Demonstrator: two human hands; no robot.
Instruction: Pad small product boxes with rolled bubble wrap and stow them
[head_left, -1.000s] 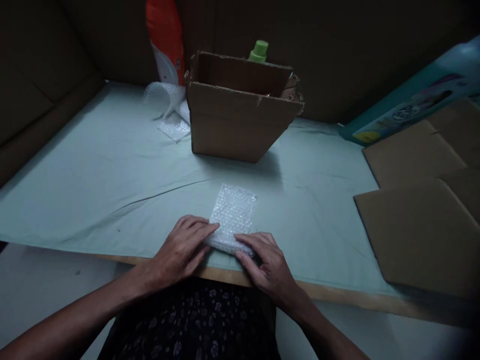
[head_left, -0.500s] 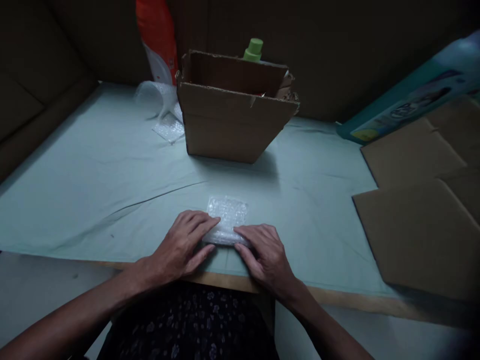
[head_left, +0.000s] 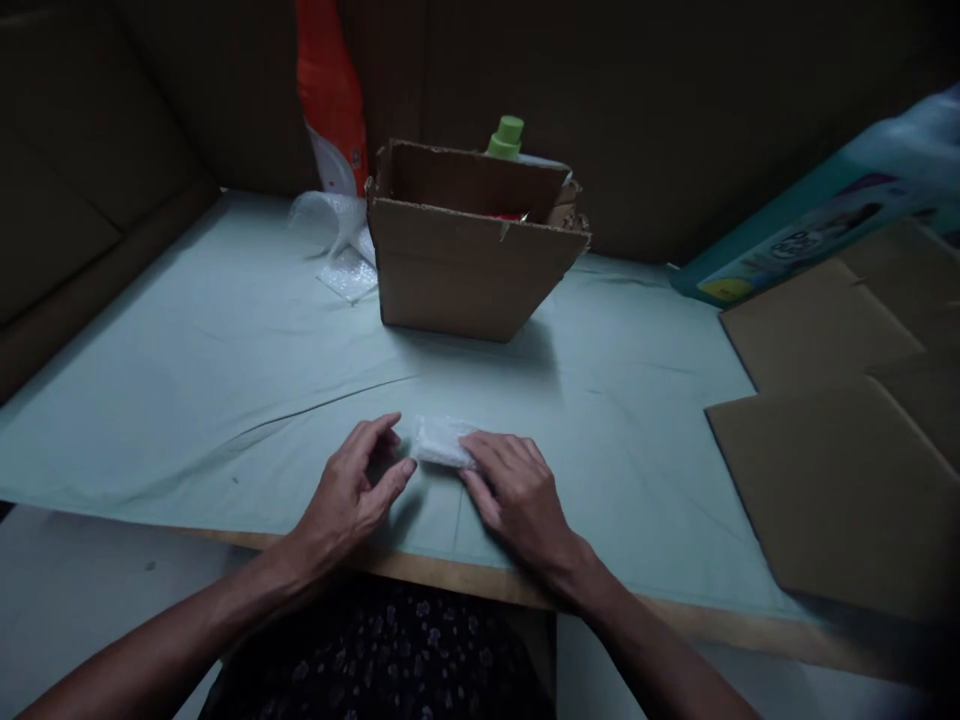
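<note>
A small folded bundle of bubble wrap (head_left: 441, 441) lies on the pale green cloth near the front edge. My right hand (head_left: 517, 490) grips its right end, thumb in front and fingers on top. Just left of the bundle is my left hand (head_left: 356, 490), apart from it, with thumb and fingers parted and nothing between them. Whether anything is wrapped inside the bundle I cannot tell.
Behind the hands stands an open cardboard box (head_left: 472, 270), a green-capped bottle (head_left: 505, 138) at its back. Loose bubble wrap (head_left: 349, 272) and an orange bottle (head_left: 330, 95) are to its left. Flat cardboard (head_left: 832, 490) and a teal package (head_left: 795, 240) occupy the right.
The bubble wrap has been rolled over into a shorter, narrower bundle, a little farther from the table edge. My left hand has let go and moved left; my right hand stays on it.
</note>
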